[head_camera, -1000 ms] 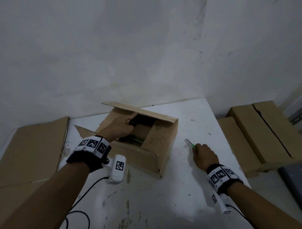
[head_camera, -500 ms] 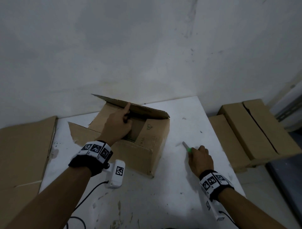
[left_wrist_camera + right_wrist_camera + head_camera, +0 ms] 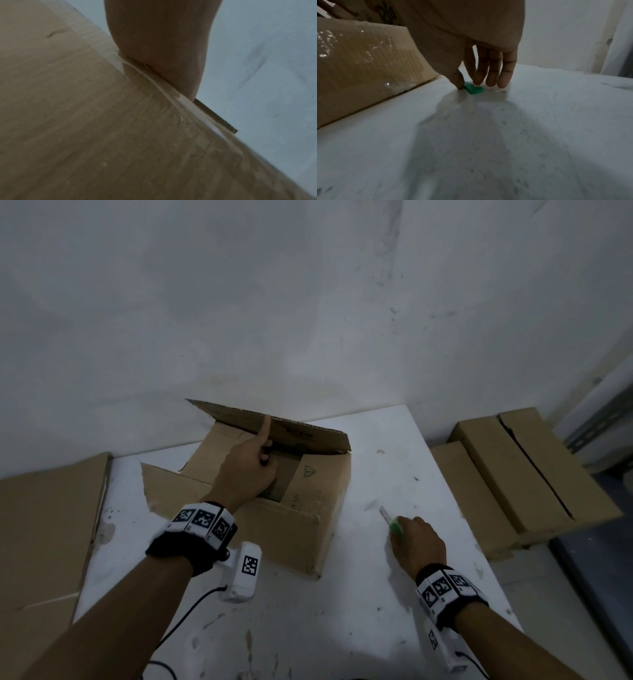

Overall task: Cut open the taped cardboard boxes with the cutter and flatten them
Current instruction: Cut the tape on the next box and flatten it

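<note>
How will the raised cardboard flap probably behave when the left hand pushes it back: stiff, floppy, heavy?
The flap stands raised as a flat sheet, so it is probably stiff, hinging at its crease. Its corrugated edge suggests it is light. The open box looks empty where visible, so it may slide on the table under the left hand.

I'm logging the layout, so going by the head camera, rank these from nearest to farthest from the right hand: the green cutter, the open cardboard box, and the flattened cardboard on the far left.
1. The green cutter, on the table under the right hand's fingertips.
2. The open cardboard box, to that hand's left, mid-table.
3. The flattened cardboard, beyond the table's left edge.
</note>
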`<state>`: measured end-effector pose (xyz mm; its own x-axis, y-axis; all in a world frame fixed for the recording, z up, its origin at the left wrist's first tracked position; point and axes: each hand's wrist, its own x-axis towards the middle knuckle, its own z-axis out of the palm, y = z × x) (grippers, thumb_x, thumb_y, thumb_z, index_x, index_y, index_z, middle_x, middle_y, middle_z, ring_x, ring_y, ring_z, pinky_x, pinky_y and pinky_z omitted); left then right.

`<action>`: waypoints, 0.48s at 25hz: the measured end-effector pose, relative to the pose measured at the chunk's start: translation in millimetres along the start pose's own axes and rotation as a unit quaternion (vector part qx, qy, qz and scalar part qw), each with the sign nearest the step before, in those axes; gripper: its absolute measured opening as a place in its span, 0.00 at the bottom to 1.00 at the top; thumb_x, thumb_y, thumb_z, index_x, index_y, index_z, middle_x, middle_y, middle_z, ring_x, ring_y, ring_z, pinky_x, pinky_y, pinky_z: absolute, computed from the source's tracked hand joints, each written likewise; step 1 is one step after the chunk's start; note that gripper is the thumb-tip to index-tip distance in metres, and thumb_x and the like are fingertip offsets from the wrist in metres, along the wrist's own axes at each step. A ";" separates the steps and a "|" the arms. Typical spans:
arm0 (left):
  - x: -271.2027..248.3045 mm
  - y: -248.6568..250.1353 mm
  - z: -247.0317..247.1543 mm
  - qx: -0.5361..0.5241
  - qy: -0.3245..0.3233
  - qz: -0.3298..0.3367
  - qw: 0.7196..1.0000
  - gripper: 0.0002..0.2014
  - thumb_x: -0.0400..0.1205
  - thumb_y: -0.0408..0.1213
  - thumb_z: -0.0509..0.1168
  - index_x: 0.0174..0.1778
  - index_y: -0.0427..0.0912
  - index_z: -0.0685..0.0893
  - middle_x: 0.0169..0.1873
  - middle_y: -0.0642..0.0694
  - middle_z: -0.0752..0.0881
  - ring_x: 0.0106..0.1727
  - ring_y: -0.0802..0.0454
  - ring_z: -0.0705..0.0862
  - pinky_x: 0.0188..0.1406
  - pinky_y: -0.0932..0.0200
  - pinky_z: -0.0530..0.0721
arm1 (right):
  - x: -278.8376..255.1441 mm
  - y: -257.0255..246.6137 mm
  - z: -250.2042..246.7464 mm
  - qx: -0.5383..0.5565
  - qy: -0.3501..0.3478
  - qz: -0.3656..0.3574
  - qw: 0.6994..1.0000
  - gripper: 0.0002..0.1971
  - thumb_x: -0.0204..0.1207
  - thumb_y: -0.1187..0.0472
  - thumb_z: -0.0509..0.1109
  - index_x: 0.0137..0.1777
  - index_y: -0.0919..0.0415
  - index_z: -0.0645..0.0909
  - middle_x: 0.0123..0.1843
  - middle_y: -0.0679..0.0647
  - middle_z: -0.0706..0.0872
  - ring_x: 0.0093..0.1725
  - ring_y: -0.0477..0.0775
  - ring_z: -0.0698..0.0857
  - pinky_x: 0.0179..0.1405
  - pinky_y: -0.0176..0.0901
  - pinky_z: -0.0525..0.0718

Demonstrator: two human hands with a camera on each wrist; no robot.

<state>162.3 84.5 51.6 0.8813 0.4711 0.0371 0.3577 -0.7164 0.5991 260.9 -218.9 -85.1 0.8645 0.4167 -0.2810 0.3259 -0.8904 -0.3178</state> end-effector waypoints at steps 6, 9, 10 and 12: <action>-6.6 -0.6 -5.8 -0.014 0.005 -0.012 1.000 0.38 0.83 0.31 0.67 0.87 0.48 0.57 0.63 0.41 0.86 0.56 0.50 0.85 0.60 0.46 0.85 | -3.8 -67.1 -39.7 0.157 0.071 -0.119 0.978 0.13 0.84 0.50 0.67 0.61 0.56 0.84 0.53 0.55 0.85 0.48 0.51 0.81 0.45 0.44 0.79; -19.2 -2.9 -14.7 -0.016 -0.021 -0.037 0.999 0.39 0.83 0.34 0.67 0.88 0.51 0.55 0.68 0.44 0.83 0.59 0.51 0.83 0.62 0.50 0.83 | 1.7 -117.5 -59.5 0.174 0.091 -0.226 0.954 0.10 0.82 0.52 0.69 0.54 0.57 0.85 0.49 0.54 0.85 0.46 0.54 0.83 0.44 0.48 0.83; -25.6 -3.8 -18.5 -0.026 -0.027 -0.046 0.998 0.41 0.83 0.35 0.68 0.88 0.53 0.52 0.69 0.45 0.82 0.60 0.51 0.83 0.61 0.51 0.83 | 4.5 -130.9 -64.9 0.173 0.097 -0.244 0.949 0.10 0.82 0.53 0.69 0.55 0.57 0.85 0.51 0.55 0.86 0.48 0.57 0.85 0.45 0.52 0.85; -41.1 -7.8 -25.9 -0.060 -0.061 -0.081 0.993 0.45 0.83 0.38 0.69 0.88 0.58 0.45 0.68 0.49 0.80 0.60 0.54 0.80 0.58 0.56 0.82 | 11.2 -149.3 -74.9 0.181 0.114 -0.243 0.946 0.12 0.81 0.56 0.69 0.61 0.58 0.85 0.59 0.59 0.86 0.55 0.61 0.85 0.51 0.53 0.86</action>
<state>115.2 84.1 66.1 0.8489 0.5040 -0.1592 0.4643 -0.5673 0.6801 250.5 -95.0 27.0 0.7203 0.6732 0.1672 0.5886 -0.4657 -0.6608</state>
